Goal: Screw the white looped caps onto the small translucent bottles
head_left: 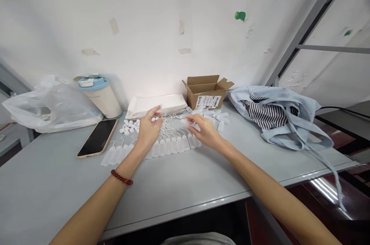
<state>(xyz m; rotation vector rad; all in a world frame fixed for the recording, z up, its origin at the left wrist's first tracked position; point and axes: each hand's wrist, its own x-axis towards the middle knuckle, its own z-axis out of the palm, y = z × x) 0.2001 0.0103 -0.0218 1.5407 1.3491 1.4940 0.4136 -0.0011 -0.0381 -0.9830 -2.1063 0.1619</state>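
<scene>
"Milky plastic, those tags (173, 146)?"
"Yes, in a row on the worktop (173, 183), near side of my hands. They look light and slightly bendy; I'd pinch one by its flat sides."
"Your grip?"
"Left hand (149, 128) open, thumb and finger apart, seemingly empty. Right hand (207, 130) nearly closed around a pale piece (184, 121); I can't tell if it's held."
</scene>
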